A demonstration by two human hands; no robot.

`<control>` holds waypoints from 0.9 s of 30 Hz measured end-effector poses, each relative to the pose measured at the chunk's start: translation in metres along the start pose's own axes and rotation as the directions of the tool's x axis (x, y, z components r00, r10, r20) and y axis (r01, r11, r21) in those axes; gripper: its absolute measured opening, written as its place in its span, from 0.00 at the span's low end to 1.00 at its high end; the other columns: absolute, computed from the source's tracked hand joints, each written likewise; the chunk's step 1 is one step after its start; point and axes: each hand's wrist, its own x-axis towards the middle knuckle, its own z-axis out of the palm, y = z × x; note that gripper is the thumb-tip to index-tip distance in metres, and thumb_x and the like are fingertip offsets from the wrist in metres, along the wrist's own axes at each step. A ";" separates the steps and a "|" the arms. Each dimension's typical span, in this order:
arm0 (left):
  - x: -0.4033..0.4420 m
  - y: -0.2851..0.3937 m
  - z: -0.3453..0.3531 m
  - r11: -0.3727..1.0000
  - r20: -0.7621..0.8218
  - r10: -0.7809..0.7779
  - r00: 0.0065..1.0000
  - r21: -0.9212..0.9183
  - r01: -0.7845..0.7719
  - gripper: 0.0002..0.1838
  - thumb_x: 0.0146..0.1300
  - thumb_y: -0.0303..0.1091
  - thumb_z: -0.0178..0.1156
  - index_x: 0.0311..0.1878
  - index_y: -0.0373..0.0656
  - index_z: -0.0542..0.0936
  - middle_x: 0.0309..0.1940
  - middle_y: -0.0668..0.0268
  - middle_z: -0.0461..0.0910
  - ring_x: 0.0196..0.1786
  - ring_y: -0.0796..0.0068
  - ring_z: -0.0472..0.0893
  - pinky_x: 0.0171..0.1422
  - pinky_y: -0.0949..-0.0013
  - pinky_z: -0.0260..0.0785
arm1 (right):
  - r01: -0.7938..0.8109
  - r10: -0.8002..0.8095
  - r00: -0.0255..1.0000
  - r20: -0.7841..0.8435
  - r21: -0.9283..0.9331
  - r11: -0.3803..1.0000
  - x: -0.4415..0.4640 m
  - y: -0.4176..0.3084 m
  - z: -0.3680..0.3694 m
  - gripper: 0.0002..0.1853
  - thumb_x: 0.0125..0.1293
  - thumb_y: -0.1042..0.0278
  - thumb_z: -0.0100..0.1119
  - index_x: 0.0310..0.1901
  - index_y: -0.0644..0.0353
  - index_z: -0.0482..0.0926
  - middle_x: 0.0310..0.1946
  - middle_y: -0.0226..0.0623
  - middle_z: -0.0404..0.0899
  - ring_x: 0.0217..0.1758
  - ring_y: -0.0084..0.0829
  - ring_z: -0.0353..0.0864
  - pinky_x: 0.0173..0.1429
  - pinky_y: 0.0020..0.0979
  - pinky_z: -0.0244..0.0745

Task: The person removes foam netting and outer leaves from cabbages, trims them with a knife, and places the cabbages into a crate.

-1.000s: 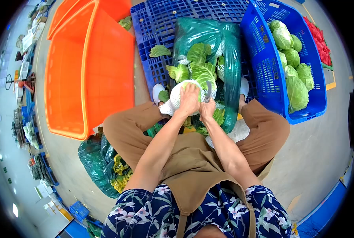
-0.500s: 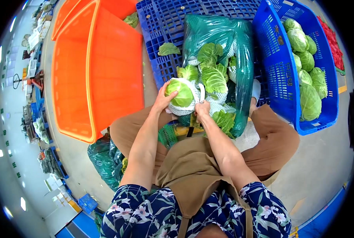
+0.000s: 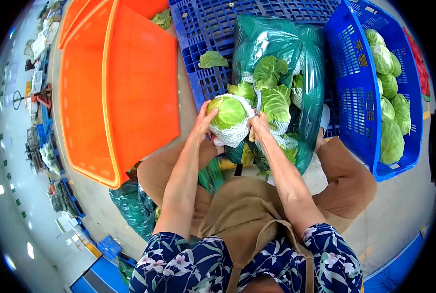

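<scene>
Green round cabbage [image 3: 228, 112], white foam netting [image 3: 233, 136] about its lower and right sides, sits between the hands: left hand [image 3: 203, 123] grasping its left side, right hand [image 3: 260, 126] clenched on a wooden-handled knife [image 3: 251, 135], blade pointing away from the body. Step in hand looks like working the netting's right edge with the knife; next move probably calls for a steady left hold. Just beyond the right hand, leafy cabbages [image 3: 276, 103] in a glossy green plastic bag [image 3: 271, 36].
</scene>
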 end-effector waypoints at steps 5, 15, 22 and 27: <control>-0.042 0.012 0.037 0.895 0.189 -0.058 0.980 -0.426 0.135 0.30 0.68 0.56 0.48 0.67 0.51 0.64 0.62 0.60 0.69 0.62 0.64 0.71 0.61 0.57 0.69 | 0.201 -0.208 0.974 -0.089 -0.082 0.976 -0.075 -0.034 -0.024 0.19 0.43 0.85 0.53 0.41 0.65 0.78 0.21 0.32 0.75 0.21 0.28 0.72 0.24 0.31 0.64; -0.076 -0.034 0.103 0.713 -0.175 0.456 0.873 0.659 -0.241 0.41 0.54 0.56 0.64 0.66 0.44 0.64 0.63 0.49 0.62 0.65 0.53 0.65 0.69 0.61 0.56 | 0.012 -0.043 0.996 0.077 0.360 0.933 -0.093 0.033 -0.067 0.34 0.42 0.88 0.49 0.56 0.66 0.57 0.17 0.41 0.71 0.14 0.34 0.70 0.18 0.33 0.68; -0.057 -0.019 0.053 0.803 -0.066 0.322 0.945 0.547 -0.235 0.34 0.56 0.50 0.65 0.63 0.46 0.67 0.55 0.54 0.73 0.58 0.63 0.72 0.63 0.63 0.63 | 0.123 -0.121 0.961 0.247 0.009 0.992 -0.100 0.042 -0.055 0.26 0.40 0.87 0.52 0.48 0.71 0.68 0.18 0.38 0.72 0.15 0.30 0.70 0.19 0.31 0.66; -0.023 -0.069 -0.005 0.977 -0.194 0.178 0.965 0.148 -0.151 0.34 0.61 0.40 0.62 0.69 0.46 0.61 0.61 0.55 0.70 0.63 0.66 0.69 0.65 0.66 0.62 | -0.026 0.022 0.997 -0.072 -0.045 0.999 -0.061 0.072 -0.093 0.11 0.38 0.84 0.49 0.28 0.68 0.73 0.16 0.38 0.71 0.14 0.31 0.69 0.17 0.32 0.64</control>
